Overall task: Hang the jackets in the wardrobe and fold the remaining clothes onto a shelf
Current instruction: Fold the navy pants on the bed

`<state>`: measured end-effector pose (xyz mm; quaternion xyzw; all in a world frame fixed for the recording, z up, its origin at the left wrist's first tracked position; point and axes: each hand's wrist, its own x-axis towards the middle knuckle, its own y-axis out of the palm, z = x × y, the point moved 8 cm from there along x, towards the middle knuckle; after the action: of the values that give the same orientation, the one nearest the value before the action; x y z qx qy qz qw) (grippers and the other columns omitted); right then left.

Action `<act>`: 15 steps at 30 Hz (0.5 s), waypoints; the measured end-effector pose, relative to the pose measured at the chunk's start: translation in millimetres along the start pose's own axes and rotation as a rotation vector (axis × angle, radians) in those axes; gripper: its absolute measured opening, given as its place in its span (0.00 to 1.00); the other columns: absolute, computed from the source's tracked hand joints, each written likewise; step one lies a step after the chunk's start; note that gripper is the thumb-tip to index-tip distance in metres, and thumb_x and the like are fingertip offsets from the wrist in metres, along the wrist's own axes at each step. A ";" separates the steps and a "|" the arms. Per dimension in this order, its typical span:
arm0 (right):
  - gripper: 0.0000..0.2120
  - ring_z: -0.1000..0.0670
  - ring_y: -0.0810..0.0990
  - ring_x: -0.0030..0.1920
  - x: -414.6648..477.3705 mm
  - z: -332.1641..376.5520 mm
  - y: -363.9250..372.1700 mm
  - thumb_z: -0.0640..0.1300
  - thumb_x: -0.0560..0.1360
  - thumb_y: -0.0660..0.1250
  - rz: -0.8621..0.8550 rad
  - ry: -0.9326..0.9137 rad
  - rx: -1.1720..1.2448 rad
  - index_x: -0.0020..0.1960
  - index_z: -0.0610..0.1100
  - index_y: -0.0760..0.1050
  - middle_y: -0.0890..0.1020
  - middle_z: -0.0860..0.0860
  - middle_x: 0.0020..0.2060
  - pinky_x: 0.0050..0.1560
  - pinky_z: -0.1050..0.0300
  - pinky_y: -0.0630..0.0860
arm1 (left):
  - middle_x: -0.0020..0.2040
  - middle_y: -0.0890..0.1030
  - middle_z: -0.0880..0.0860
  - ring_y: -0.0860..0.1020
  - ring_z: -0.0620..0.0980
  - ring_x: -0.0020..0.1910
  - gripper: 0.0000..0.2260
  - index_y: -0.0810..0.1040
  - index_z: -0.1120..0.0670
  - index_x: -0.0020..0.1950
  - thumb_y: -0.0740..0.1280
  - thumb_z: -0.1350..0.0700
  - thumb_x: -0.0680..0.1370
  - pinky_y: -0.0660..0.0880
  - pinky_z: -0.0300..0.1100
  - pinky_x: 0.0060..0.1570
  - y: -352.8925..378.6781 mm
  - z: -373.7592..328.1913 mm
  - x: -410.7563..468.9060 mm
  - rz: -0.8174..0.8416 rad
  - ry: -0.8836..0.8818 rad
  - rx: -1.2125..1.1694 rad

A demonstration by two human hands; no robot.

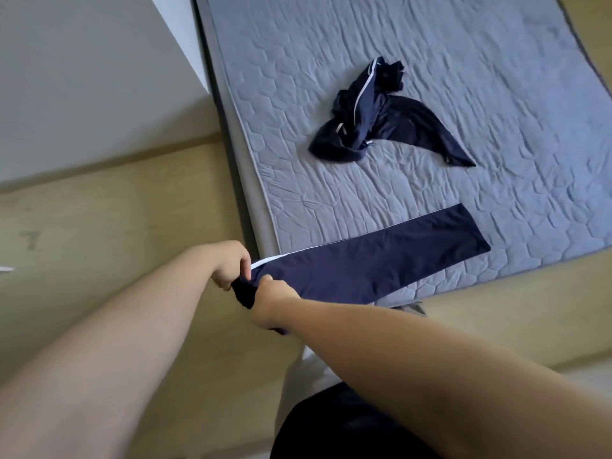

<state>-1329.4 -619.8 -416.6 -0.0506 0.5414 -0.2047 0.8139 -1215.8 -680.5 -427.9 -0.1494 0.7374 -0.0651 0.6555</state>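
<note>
Navy trousers lie flat, leg on leg, along the near edge of the bed, with the white side stripe on the far side. The cuff end points toward the right side of the bed. The waist end overhangs the near-left corner, and both hands work there.

Left grip: fingers curled, pinching the bunched waistband on the stripe side. Right grip: closed on the same waist end from the near side, just beside the left. The cloth between them is bunched; the rest of the leg lies smooth.

Why held so, my read: pulling from the corner tensions the fabric against the mattress and flattens the legs before folding. A grip on each side of the waist keeps the seams lined up. The bed acts as the folding surface; no other flat surface at working height is in view.

Second navy garment, with white piping, lies crumpled near the bed's middle, well apart from the trousers. Can't tell if it's a jacket. Probably next in the queue.

Status: the crosswise fold is not yet made. Wardrobe and shelf are not in view. Wood floor lies left of the bed.

Risk: the overhanging end could slide off if tension drops.
</note>
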 end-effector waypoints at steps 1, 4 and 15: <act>0.26 0.46 0.73 0.34 -0.8 -1.2 -0.6 0.39 0.75 0.62 0.007 0.000 0.025 0.71 0.38 0.59 0.70 0.45 0.42 0.25 0.54 0.67 | 0.52 0.85 0.58 0.79 0.54 0.41 0.18 0.82 0.48 0.49 0.70 0.71 0.70 0.76 0.41 0.40 -3.5 -3.0 1.7 0.042 -0.020 0.065; 0.23 0.45 0.74 0.34 -3.9 -20.5 -12.0 0.39 0.75 0.63 0.022 0.036 0.142 0.68 0.40 0.61 0.71 0.44 0.43 0.24 0.55 0.69 | 0.49 0.84 0.58 0.80 0.54 0.36 0.19 0.83 0.50 0.54 0.72 0.71 0.70 0.79 0.42 0.42 -20.3 -34.0 9.7 0.127 -0.039 0.213; 0.25 0.43 0.78 0.53 -6.5 -269.9 -139.5 0.48 0.73 0.71 -0.119 0.192 0.507 0.65 0.41 0.65 0.77 0.45 0.57 0.38 0.54 0.73 | 0.56 0.81 0.54 0.82 0.56 0.52 0.27 0.74 0.50 0.67 0.75 0.66 0.72 0.79 0.43 0.41 -68.8 -306.8 98.0 0.142 0.106 0.477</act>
<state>-1613.7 -706.9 -478.9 0.1426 0.5435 -0.3847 0.7323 -1518.5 -806.3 -460.1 0.0654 0.7432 -0.1989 0.6355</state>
